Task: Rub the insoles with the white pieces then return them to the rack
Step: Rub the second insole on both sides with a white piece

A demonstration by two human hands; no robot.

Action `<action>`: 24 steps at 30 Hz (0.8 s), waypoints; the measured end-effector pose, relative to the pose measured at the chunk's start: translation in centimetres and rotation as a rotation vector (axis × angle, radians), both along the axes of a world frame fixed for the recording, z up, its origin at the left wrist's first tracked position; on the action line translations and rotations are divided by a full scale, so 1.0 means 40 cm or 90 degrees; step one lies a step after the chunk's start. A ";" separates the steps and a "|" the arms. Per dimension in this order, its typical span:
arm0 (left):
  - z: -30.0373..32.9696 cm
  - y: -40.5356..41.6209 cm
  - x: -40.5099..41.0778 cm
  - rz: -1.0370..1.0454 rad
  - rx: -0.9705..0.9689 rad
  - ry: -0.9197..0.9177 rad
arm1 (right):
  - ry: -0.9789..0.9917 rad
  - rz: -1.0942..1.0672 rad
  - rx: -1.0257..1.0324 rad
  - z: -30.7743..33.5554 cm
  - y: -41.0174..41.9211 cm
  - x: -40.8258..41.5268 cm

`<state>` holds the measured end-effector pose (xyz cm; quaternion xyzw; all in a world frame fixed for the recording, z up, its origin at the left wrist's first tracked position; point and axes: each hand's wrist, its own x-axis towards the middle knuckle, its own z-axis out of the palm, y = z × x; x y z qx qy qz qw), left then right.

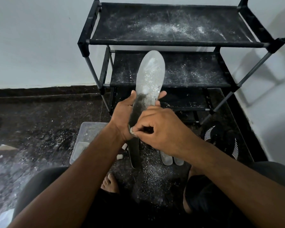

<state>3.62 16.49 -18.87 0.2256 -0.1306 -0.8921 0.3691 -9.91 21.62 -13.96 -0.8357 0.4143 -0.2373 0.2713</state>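
Left hand point(124, 115) cradles the insole point(149, 79) from beneath, fingers curled round its edges. Right hand point(161, 129) pinches a white piece point(132, 130) against its dark heel. Toe half whitened.

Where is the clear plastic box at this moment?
In the head view the clear plastic box stands on the dark floor at lower left of the rack, partly hidden by the left forearm.

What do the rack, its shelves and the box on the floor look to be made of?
Rack: grey tubes, probably metal, with smooth black, probably plastic joints. Shelves: black fabric by the matte, fuzzy look, dusted with white powder. Box: clear plastic; the floor shows through its walls.
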 end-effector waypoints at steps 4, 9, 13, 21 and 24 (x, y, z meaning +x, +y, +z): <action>-0.007 0.003 0.001 0.004 0.009 -0.013 | 0.047 0.017 0.070 0.003 -0.009 -0.028; 0.000 0.012 -0.031 0.045 0.019 -0.034 | 0.045 -0.061 -0.052 0.019 -0.002 0.003; -0.003 0.007 -0.015 0.045 0.012 -0.058 | 0.017 -0.012 0.137 0.037 0.001 -0.015; -0.002 0.006 -0.018 0.061 0.008 -0.096 | 0.044 0.019 0.087 0.017 -0.004 -0.023; -0.002 0.003 -0.012 0.047 0.006 -0.083 | 0.017 0.027 0.120 0.012 -0.002 -0.017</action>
